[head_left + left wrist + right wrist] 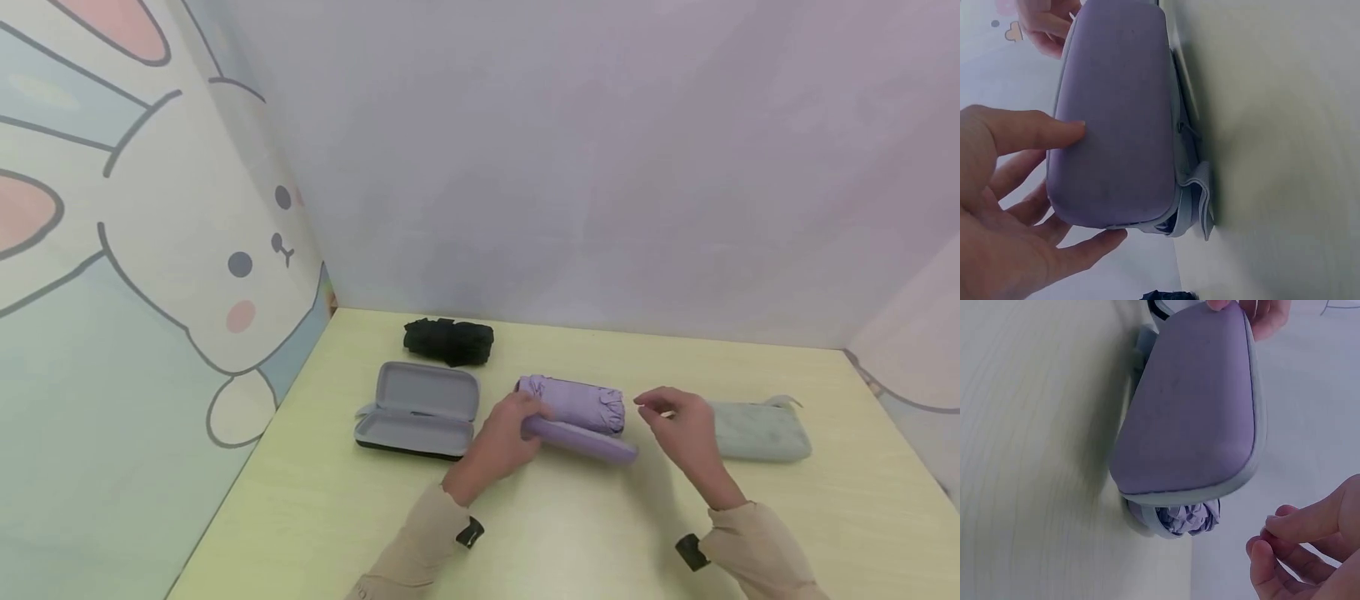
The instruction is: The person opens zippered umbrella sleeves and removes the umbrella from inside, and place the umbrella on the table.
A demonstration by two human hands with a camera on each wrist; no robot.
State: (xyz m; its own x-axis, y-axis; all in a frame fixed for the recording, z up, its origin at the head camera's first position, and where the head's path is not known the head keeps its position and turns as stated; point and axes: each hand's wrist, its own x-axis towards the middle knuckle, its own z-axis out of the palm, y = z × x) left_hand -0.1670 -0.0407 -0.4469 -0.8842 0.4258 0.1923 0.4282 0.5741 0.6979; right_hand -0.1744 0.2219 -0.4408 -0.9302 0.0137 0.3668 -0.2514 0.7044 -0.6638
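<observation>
A purple hard-shell case [581, 440] with pale edging stands unfolded at mid-table. Inside lies a folded purple umbrella [577, 403] in a crinkled sleeve, its end showing under the lid in the right wrist view. My left hand [510, 433] grips the lid [1113, 119] at its left end, thumb on the outer face and fingers behind. The lid is tilted partway over the umbrella. Off the case's right end hovers my right hand [678, 425]; its thumb and fingertips [1272, 528] come together, with nothing visible held.
Left of my left hand lies an unfolded grey case [427, 392], with a black folded umbrella [450, 342] behind it. A pale green pouch [761, 429] with a strap lies beyond my right hand. A wall stands along the back edge of the table [570, 542].
</observation>
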